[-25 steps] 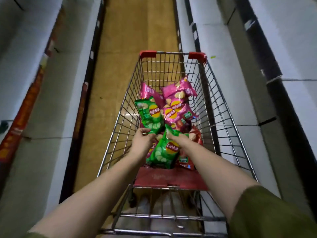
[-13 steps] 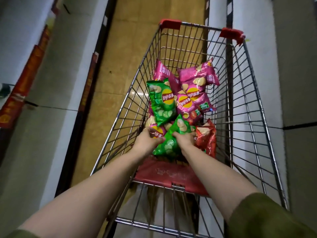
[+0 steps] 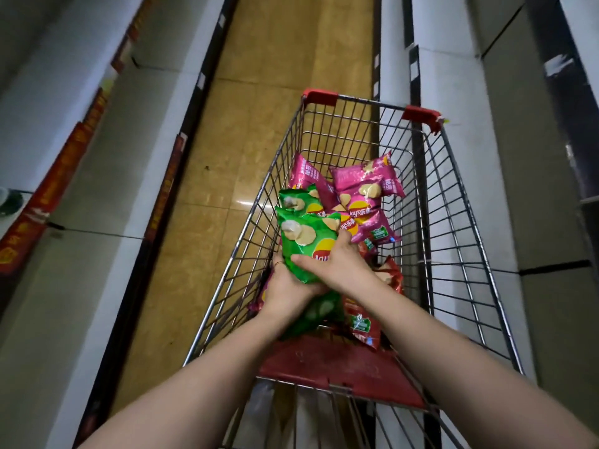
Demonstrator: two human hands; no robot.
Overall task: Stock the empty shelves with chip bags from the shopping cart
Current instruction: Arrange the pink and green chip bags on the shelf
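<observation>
- My feed shows the left hand (image 3: 285, 286) gripping the front green chip bag (image 3: 304, 234) from below at its lower left edge. The fingertips are tucked behind the bag, so I only get knuckles and a ring.
- The right hand (image 3: 337, 264) grips the same bag from the top, with the thumb across the front over the logo and the fingers wrapped round the right edge.
- That bag sits over the pile inside the shopping cart (image 3: 453, 196), near the left wall. Both hands cover its lower end. I can't tell if it touches the bags underneath.
- A second green bag (image 3: 296, 199) is directly behind it, and only the top strip shows.
- A third green bag (image 3: 317, 315) lies under the wrists, mostly blocked by the forearms.
- The pink bags (image 3: 363, 189) are heaped toward the far end. They overlap, so I can't count them.
- The red bags (image 3: 361, 322) are at the near right, partly hidden by the right forearm.
- The red seat flap (image 3: 340, 367) spans the near end of the cart. Below it the frame edge cuts off the wire.
- The left shelves (image 3: 107, 131) and right shelves (image 3: 460, 157) flank the aisle. The text on the red strips (image 3: 61, 170) is unreadable.
- A dark object (image 3: 9, 202) is cut off at the left edge, and I can't identify it.
</observation>
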